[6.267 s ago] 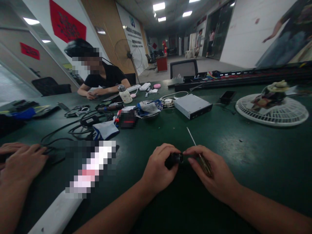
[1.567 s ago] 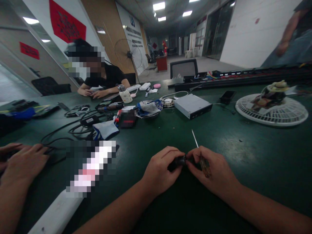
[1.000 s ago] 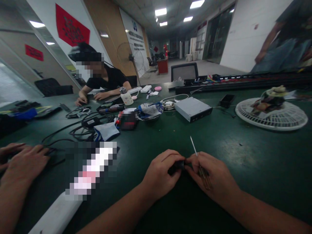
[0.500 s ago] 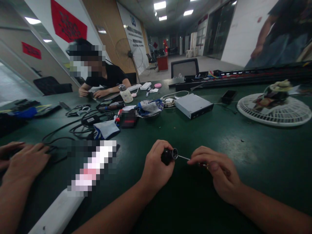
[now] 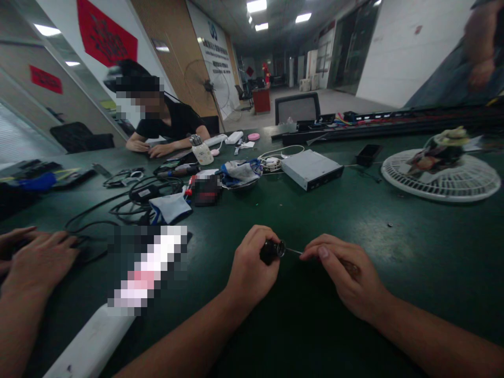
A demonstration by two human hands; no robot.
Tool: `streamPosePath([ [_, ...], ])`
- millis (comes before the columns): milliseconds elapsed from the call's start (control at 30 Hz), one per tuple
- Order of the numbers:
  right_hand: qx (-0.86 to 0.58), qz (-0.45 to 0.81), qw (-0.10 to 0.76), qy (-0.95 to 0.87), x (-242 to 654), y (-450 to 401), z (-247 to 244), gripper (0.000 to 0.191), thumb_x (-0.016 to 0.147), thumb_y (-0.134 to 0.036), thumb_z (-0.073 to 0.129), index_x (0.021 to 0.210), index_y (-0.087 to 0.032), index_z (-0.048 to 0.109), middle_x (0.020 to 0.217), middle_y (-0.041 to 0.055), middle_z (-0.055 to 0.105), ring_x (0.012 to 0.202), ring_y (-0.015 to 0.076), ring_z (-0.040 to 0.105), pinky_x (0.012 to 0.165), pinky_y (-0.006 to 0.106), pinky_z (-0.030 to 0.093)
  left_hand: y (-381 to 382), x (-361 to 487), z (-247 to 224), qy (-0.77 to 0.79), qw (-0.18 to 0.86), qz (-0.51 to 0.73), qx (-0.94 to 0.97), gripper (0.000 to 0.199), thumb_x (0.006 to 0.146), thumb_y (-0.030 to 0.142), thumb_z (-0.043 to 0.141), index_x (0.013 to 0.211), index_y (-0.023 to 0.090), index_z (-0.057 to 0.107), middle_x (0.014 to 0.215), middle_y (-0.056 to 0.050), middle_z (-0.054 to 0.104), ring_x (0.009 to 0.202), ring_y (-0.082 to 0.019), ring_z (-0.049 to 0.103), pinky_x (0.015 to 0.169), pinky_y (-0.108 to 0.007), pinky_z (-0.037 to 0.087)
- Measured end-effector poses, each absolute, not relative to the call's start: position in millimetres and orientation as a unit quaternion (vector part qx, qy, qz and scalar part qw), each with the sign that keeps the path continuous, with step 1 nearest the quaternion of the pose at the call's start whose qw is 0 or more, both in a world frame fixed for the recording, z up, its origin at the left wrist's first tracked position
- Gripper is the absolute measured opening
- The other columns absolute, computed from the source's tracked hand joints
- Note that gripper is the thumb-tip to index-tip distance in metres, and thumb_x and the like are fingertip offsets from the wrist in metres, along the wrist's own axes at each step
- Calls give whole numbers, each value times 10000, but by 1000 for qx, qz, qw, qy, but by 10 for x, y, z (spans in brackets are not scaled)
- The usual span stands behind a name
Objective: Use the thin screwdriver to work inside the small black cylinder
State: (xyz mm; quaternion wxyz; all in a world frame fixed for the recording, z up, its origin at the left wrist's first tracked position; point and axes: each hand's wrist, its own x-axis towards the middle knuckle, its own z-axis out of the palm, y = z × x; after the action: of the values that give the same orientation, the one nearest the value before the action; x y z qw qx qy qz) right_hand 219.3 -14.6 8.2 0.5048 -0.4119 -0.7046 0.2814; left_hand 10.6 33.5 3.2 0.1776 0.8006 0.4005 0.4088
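My left hand (image 5: 255,260) is wrapped round a small black cylindrical part (image 5: 272,252), whose round open end with a metallic rim faces right. In my right hand (image 5: 342,268) is a screwdriver (image 5: 350,268) with a brownish, see-through handle lying under the fingers and palm. Its thin metal shaft points left, with the tip at the rim of the black part; whether it reaches inside I cannot tell. Both hands are just above the green table (image 5: 311,320).
Beyond my hands lie a silver disc drive (image 5: 311,167), a white fan grille with its motor (image 5: 441,173), gloves (image 5: 171,207) and black cables (image 5: 145,191). A white bar-like object (image 5: 92,341) is at left. Another person's hands (image 5: 43,257) rest far left; someone sits opposite.
My right thumb has moved forward along the screwdriver, and the hand has shifted slightly left, so less shaft shows. My left hand keeps its hold. At right, a standing person has moved further right.
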Motion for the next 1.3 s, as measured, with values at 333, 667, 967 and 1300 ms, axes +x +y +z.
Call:
streamPosePath([
  [333, -400, 299, 498, -709, 2185, -150, 103, 313, 1034, -232, 460, 963, -227, 765, 915, 48, 715, 837, 184, 673, 736, 337, 512, 320, 103, 41, 367, 196, 407, 813, 353, 719, -84, 617, 922, 201, 572, 970, -22, 611, 901, -177, 607, 782, -305, 494],
  [667, -400, 317, 503, -698, 2197, -143, 54, 327, 1050, -267, 453, 964, -219, 765, 922, 51, 713, 815, 177, 662, 706, 323, 490, 316, 107, 24, 361, 199, 378, 829, 353, 728, -75, 616, 938, 206, 576, 994, -24, 611, 937, -188, 607, 805, -321, 489],
  [967, -368, 343, 516, -693, 2228, -128, -10, 331, 1057, -366, 467, 1011, -241, 770, 894, 41, 735, 770, 171, 658, 660, 305, 477, 319, 104, 30, 358, 208, 358, 837, 356, 716, -67, 625, 947, 201, 586, 1009, -29, 614, 947, -195, 610, 812, -326, 491],
  [1300, -350, 345, 515, -703, 2235, -146, -27, 324, 1060, -379, 457, 1031, -253, 754, 923, 47, 719, 806, 188, 656, 700, 335, 482, 321, 104, 28, 356, 205, 354, 840, 338, 735, -57, 605, 945, 205, 580, 1016, -36, 616, 961, -208, 609, 826, -354, 495],
])
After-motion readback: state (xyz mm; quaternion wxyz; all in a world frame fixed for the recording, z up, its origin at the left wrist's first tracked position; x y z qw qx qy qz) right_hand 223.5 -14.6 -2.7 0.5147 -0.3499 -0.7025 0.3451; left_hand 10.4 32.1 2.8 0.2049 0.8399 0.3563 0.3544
